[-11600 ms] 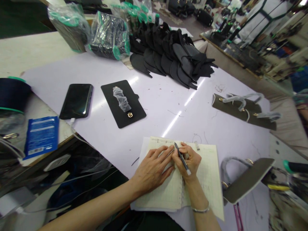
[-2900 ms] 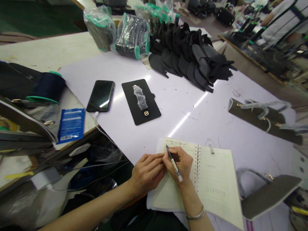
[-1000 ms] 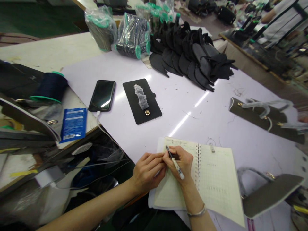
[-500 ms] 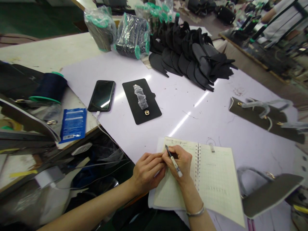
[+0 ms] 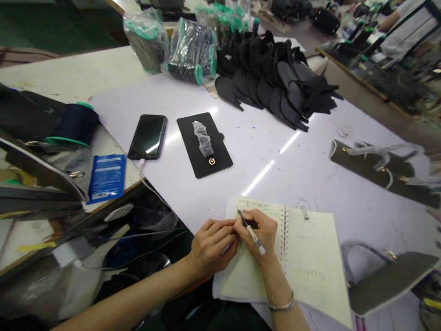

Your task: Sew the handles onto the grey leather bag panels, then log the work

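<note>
right hand (image 5: 257, 233) | pen (image 5: 253, 236) in grip | tip on notebook (image 5: 312, 262) | left hand (image 5: 213, 246) beside

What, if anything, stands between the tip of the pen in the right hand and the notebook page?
Nothing visible does: the tip of the pen, held in the right hand, is right at the left page of the spiral notebook. The left hand lies beside the right hand, not under the tip.

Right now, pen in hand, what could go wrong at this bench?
The spiral notebook seems to overhang the table edge, so it could tip or slide under the right hand and pen. The phone's charging cable drops over that edge; a snag might drag the phone off.
</note>
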A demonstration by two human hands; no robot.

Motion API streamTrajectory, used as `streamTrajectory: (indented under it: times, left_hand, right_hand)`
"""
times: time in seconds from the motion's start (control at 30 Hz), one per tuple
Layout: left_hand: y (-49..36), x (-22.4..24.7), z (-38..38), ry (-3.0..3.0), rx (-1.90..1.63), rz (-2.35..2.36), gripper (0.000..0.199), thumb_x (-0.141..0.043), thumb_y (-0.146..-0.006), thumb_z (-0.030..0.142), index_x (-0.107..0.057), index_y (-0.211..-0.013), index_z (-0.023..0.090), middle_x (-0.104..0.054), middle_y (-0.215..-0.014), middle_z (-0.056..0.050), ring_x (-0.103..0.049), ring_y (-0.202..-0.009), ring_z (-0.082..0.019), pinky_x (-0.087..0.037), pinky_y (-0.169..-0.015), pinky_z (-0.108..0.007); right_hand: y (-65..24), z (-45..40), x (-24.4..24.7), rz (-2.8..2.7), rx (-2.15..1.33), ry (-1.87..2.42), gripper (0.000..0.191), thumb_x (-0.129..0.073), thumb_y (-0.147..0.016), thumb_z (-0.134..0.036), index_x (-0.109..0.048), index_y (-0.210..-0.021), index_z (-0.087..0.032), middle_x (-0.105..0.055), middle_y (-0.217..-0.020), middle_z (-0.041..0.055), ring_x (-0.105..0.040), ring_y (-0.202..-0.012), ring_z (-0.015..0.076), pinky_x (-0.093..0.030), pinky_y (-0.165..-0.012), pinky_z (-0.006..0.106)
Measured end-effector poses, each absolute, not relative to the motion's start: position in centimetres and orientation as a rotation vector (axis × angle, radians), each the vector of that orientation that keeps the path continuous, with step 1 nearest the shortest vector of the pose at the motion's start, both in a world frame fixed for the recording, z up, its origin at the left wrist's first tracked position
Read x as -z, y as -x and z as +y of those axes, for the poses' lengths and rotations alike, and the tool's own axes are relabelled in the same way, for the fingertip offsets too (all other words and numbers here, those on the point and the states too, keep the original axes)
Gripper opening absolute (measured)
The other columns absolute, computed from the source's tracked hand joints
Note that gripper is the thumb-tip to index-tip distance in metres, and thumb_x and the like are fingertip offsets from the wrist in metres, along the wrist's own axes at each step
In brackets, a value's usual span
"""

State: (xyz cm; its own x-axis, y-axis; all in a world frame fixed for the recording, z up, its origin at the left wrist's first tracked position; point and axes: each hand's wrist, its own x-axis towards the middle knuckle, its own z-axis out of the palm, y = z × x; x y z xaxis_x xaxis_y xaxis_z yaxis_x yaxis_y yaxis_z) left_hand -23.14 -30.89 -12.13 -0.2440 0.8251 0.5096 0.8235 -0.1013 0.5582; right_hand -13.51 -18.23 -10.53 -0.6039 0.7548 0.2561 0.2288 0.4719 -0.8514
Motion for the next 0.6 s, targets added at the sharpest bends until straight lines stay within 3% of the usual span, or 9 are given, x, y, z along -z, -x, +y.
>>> streamTrajectory:
  times: [0.6]
  left_hand:
    - [23.07,12.02,-30.89,-1.926,-1.295,2.105,0.024,-0.069,-0.079,0.005,-0.064,-0.098,0.019,-0.074,-0.102,-0.003,-0.066,-0.107,-0.022,-0.047,-0.079,-0.036]
  right_hand:
    - [13.45,-18.19,10.66,-2.087,-1.094,0.838,0.006,-0.069,-0.074,-0.015,-0.064,-0.074,-0.019,-0.064,-0.072,-0.0014,-0.057,-0.061,0.0115,-0.048,-0.061,0.025]
